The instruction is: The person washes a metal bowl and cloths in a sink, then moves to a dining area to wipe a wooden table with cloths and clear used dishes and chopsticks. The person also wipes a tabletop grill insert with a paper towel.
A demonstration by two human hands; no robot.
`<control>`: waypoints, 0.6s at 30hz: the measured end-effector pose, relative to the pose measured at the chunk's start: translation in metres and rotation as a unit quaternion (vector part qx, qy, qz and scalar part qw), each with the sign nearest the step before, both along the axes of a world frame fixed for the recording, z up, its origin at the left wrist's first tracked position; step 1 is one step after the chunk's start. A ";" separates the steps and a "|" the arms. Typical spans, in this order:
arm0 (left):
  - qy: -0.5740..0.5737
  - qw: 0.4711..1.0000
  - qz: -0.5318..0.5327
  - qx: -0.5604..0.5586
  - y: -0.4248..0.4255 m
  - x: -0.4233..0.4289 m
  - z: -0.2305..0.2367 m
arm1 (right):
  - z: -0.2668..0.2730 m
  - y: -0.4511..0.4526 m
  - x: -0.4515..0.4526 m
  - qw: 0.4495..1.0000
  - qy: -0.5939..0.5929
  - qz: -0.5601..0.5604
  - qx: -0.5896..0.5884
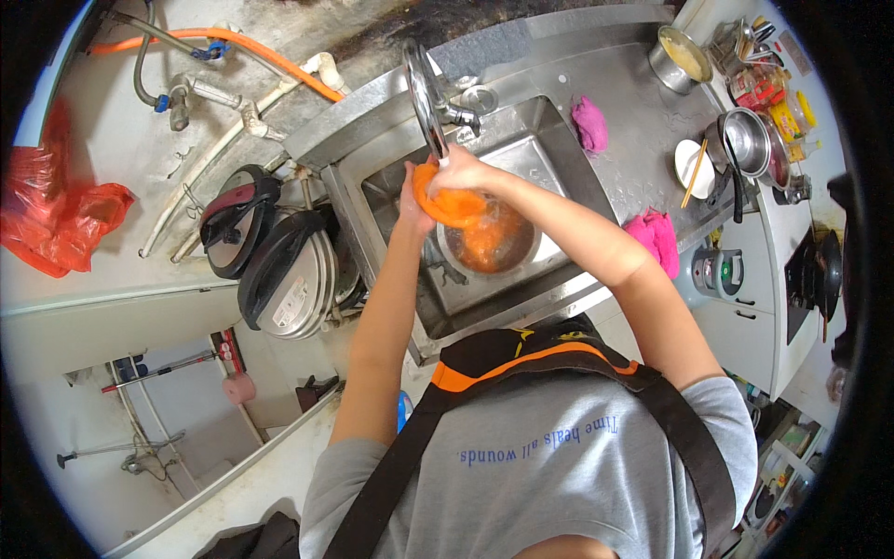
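Observation:
An orange cloth [447, 202] is bunched between my two hands under the chrome faucet [424, 98]. My left hand [415, 202] supports it from the left side. Over its top, close to the spout, my right hand [457, 171] grips the cloth. The cloth's lower part seems to hang into a round metal basin [529, 253], where water and orange colour blur together. That basin stands inside the stainless steel sink [594, 189]. Some dark scrap [450, 274] lies on the sink's metal surface beside the basin.
Two pink cloths [590, 124] [655, 241] lie on the steel counter to the right. Farther right are a pot [679, 61], a white plate [688, 159] with chopsticks [693, 175], and metal bowls [747, 143]. Appliances with black handles [290, 279] stand left of the sink.

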State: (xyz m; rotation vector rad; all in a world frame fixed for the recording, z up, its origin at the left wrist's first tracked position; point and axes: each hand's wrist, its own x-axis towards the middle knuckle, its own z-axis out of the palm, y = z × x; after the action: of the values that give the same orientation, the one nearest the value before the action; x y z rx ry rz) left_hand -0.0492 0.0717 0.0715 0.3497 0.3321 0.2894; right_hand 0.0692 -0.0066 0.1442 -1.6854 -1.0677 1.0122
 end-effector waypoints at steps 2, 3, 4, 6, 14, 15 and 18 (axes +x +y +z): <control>-0.076 0.995 -0.002 -0.072 -0.011 0.001 0.013 | -0.020 0.013 -0.002 0.980 0.193 -0.032 0.022; -0.103 0.993 -0.015 -0.063 -0.017 0.004 0.019 | -0.031 0.022 -0.006 0.955 0.281 -0.092 0.020; -0.110 0.992 -0.020 -0.055 -0.024 0.007 0.023 | -0.041 0.031 -0.015 0.915 0.377 -0.135 0.055; -0.146 0.982 0.037 -0.111 -0.039 0.014 0.026 | -0.054 0.042 -0.023 0.792 0.586 -0.126 0.117; 0.021 0.997 0.073 -0.023 -0.051 0.002 0.015 | -0.054 0.023 -0.028 0.896 0.298 -0.329 -0.013; 0.066 0.997 0.039 0.007 -0.047 -0.001 0.016 | -0.054 0.021 -0.020 0.876 0.354 -0.327 -0.003; 0.186 0.982 -0.030 0.023 -0.040 0.001 0.023 | -0.053 0.002 0.011 0.849 0.487 -0.205 0.006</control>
State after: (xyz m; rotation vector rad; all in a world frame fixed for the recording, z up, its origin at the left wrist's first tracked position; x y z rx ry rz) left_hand -0.0485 0.0315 0.0941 0.4592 0.6825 0.1717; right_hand 0.0798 -0.0050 0.0910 -1.0433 -0.0344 1.3174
